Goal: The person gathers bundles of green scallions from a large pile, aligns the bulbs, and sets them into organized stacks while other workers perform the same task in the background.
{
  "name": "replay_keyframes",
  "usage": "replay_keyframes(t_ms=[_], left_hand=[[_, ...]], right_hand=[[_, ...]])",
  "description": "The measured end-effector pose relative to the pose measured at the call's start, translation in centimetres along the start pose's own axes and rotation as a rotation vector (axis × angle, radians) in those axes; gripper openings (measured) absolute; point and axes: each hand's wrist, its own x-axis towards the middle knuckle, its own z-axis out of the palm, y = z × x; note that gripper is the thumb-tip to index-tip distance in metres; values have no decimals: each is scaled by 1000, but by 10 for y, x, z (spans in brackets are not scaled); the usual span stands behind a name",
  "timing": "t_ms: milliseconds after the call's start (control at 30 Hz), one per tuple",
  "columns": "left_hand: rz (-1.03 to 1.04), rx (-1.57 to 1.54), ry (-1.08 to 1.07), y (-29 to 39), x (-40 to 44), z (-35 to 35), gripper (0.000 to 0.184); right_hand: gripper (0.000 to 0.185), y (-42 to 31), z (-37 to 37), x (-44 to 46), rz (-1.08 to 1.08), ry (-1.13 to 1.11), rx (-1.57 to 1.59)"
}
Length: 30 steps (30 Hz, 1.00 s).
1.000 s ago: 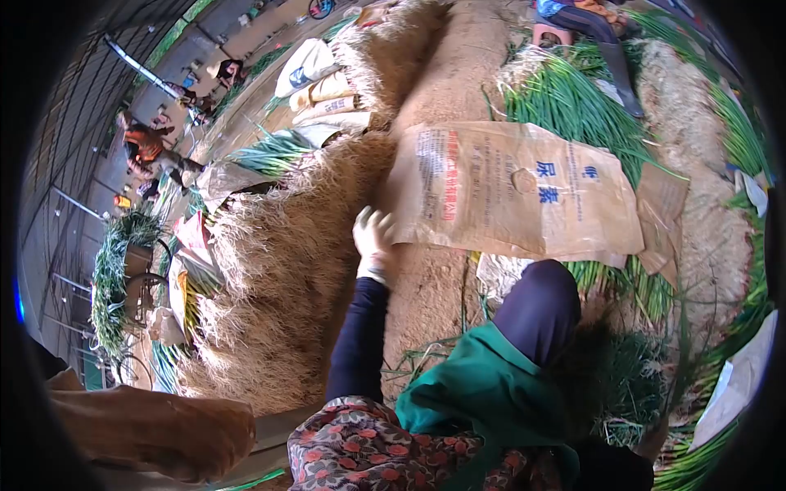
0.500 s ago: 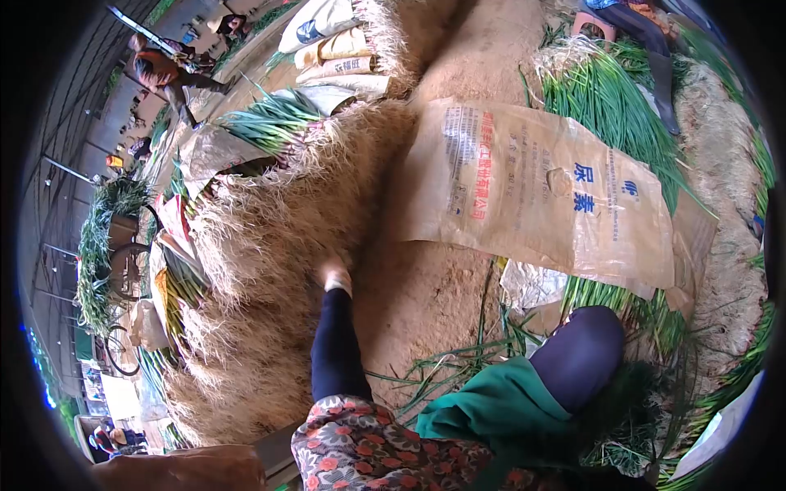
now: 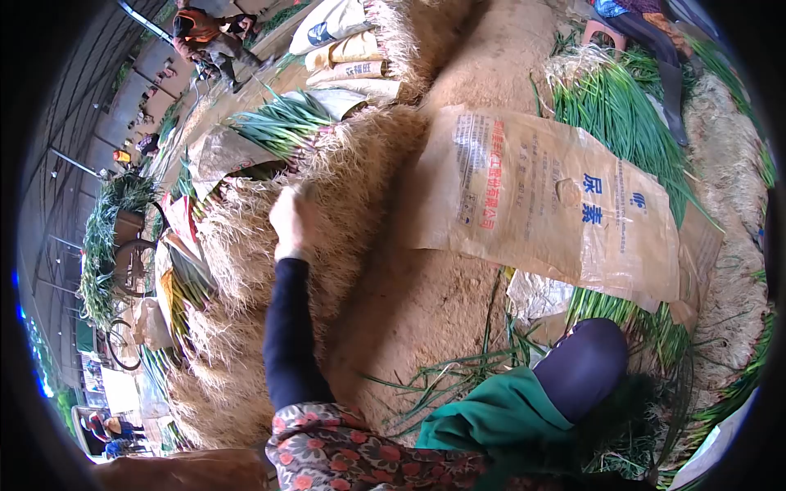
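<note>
My left hand [image 3: 293,219] is over the tall pile of rooted green onions [image 3: 352,180], close to its upper edge. Its fingers are blurred against the pale roots. Just above lie green onions [image 3: 282,123] with their leaves toward the left, beside a grey-brown sack [image 3: 221,155]. A flattened brown sack with blue and red printing [image 3: 540,196] lies to the right of the pile, across the soil and some onions. My right hand does not show.
Folded white sacks [image 3: 336,29] rest by the farther pile. Loose green stems [image 3: 442,376] lie on the soil near my knee. A person in dark trousers [image 3: 671,90] sits at upper right. Another person [image 3: 201,33] stands at upper left. A loaded cart [image 3: 127,237] stands at left.
My left hand has moved from beside the brown sack leftward, then up over the root pile. The view has shifted. The person at upper left has changed position.
</note>
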Motion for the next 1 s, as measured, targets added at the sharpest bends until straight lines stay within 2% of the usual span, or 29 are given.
replay_keyframes(t_ms=[67,133,267,300,367,400,433,467,500,533,567,600,633,667,700,733,767,833,867,933,1000], left_hand=[[80,26,24,-27,34,12,14],[17,150,-38,-31,45,29,16],[40,424,-431,-8,42,43,14],[142,466,-493,5,25,41,15],[515,584,-757,8,-40,60,15],[649,427,-1037,6,-76,70,19],[453,35,-1854,-4,-111,111,23],[1370,-557,-1662,-29,-177,145,33],[728,-445,-2142,14,-194,87,46],[-13,-287,-2458,61,-199,30,64],[439,-148,-1966,50,-213,46,50],[791,-23,-1423,28,-231,75,39],[954,139,-988,42,-202,66,25],[976,326,-563,57,-174,57,17],[615,400,-361,66,-120,36,7],[362,-245,-129,48,-77,28,9],[204,-166,-118,37,-47,28,10],[-116,-4,-129,14,14,28,26],[-12,50,-31,1,24,35,26],[515,457,-78,-23,33,43,17],[492,488,-125,-19,21,68,11]], right_hand=[[32,-1,3,0,6,0,3],[32,-3,4,-1,11,-3,2],[31,-5,6,1,9,0,5],[31,-5,6,2,7,-3,4],[31,-4,6,2,9,-8,8],[31,-3,7,2,12,-8,15],[31,-4,8,2,14,-6,17],[31,-3,8,2,20,-2,18],[31,-2,8,1,23,-2,18],[31,-1,7,1,23,1,18],[31,-1,8,0,22,0,16],[31,-2,8,0,21,-5,16],[31,-2,9,1,19,-7,16],[31,-2,10,1,16,-11,17],[31,-3,10,1,16,-14,16],[30,-2,11,2,17,-12,16],[30,-2,10,2,16,-10,17],[30,-3,11,1,25,-4,22],[30,-1,10,0,32,-3,24],[30,0,10,-2,44,-3,22],[30,-1,9,-2,47,2,22]])
